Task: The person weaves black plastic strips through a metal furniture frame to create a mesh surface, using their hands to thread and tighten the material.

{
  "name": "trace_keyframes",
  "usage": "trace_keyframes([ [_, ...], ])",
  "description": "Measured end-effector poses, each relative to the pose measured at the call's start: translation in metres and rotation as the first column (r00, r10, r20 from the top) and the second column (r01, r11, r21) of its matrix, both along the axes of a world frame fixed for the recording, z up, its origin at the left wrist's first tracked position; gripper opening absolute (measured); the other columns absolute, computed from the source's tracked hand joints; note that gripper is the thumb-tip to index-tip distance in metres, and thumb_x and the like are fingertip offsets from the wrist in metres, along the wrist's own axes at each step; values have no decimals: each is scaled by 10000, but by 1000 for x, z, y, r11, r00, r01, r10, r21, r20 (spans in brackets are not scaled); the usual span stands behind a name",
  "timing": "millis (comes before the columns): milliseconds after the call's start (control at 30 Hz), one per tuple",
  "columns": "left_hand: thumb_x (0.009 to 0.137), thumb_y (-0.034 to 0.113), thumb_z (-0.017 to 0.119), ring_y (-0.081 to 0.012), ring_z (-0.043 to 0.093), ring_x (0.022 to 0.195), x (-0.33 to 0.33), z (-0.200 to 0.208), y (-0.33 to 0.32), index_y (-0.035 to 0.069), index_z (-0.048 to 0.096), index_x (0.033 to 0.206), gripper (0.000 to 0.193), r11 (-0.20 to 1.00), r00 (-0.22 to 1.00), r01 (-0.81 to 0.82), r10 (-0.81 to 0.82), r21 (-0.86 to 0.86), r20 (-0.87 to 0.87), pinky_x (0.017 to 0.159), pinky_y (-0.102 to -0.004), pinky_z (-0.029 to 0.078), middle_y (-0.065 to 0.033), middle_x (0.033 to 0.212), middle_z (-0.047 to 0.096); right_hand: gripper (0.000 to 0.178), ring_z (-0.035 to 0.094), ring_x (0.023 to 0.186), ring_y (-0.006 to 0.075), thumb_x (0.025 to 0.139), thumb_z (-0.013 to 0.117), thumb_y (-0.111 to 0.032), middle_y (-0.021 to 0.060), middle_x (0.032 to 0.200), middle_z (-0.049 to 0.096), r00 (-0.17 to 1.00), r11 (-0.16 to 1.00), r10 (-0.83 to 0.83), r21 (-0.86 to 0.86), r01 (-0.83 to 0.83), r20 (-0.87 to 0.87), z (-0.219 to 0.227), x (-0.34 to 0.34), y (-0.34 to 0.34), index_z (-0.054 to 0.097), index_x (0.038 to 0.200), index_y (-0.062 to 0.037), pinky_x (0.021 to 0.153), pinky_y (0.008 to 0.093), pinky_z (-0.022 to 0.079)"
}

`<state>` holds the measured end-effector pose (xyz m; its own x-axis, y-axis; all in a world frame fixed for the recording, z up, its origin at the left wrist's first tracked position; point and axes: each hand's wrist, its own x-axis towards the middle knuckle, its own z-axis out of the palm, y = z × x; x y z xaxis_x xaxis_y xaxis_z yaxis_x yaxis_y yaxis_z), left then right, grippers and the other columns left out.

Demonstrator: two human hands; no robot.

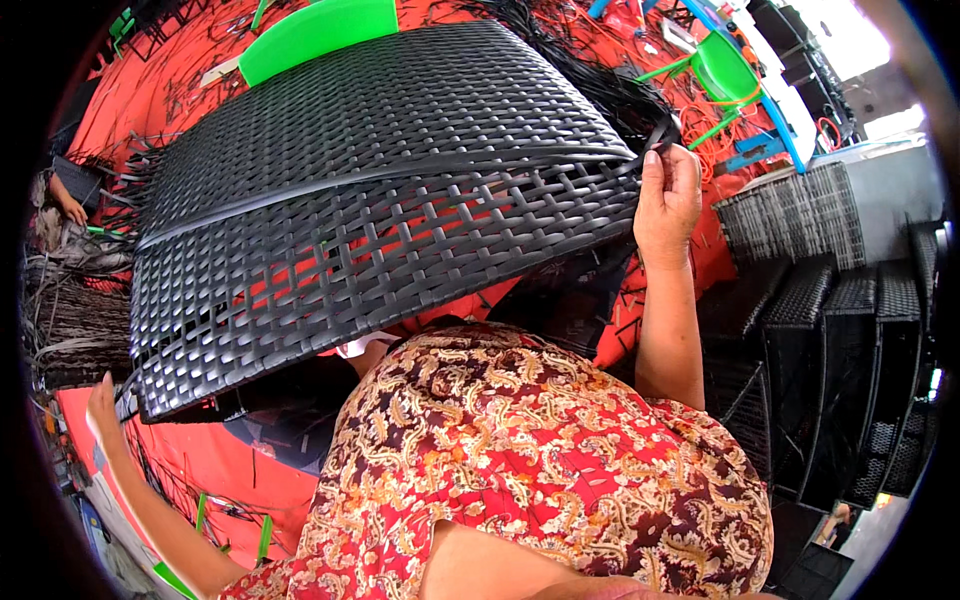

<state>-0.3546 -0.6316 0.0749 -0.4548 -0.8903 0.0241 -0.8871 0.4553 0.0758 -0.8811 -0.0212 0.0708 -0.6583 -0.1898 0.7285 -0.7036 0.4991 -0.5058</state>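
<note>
A large black woven panel (400, 120) of flat plastic strips lies tilted across my lap, its weave looser with open gaps toward my side. One long flat strip (330, 185) runs loosely over it from the left edge to the right. At the panel's right edge my right hand (668, 205) is closed, with thumb and fingers pinching a black strip (662, 132). My left hand (102, 408) is beside the panel's near left corner, one finger pointing up. Its other fingers are mostly hidden, so its grip cannot be made out.
Black strips (590, 70) bunch behind the panel. A green chair back (320, 38) rises beyond it, and another green chair (725, 68) stands at the far right. Woven black furniture pieces (850, 300) stand at right. Red sheeting covers the floor. Another person's hand (68, 200) shows at far left.
</note>
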Motion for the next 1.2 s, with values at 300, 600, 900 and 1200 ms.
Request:
trace_keyframes([
  [300,937,278,492,-175,548,776,110,-14,-39,-26,589,865,328,970,970,-224,231,-94,71,741,-311,435,-135,829,594,89,507,776,170,896,481,-7,83,901,528,995,989,41,-145,-27,90,-5,-5,0,536,965,-16,727,287,431],
  [600,940,253,492,-179,577,883,31,36,42,-18,615,986,301,949,924,-21,-101,-314,-370,825,-295,439,-122,943,624,138,595,894,281,790,633,-102,95,902,638,938,857,346,397,-328,28,28,8,-18,629,913,-38,836,372,437],
  [900,700,546,643,-332,467,1161,-222,45,301,46,539,1214,725,569,549,821,-809,-47,-212,995,-439,344,-134,1254,513,563,496,1034,296,712,679,-508,91,1079,545,887,625,426,649,-433,181,40,44,-47,609,1087,-93,918,410,375],
  [1200,569,238,788,-329,475,1091,-245,41,307,62,534,1218,719,572,564,819,-790,41,-241,948,-422,359,-136,1184,511,636,478,1026,304,623,717,-543,89,1058,530,886,648,404,613,-453,228,30,44,-46,604,1065,-100,905,419,383],
])
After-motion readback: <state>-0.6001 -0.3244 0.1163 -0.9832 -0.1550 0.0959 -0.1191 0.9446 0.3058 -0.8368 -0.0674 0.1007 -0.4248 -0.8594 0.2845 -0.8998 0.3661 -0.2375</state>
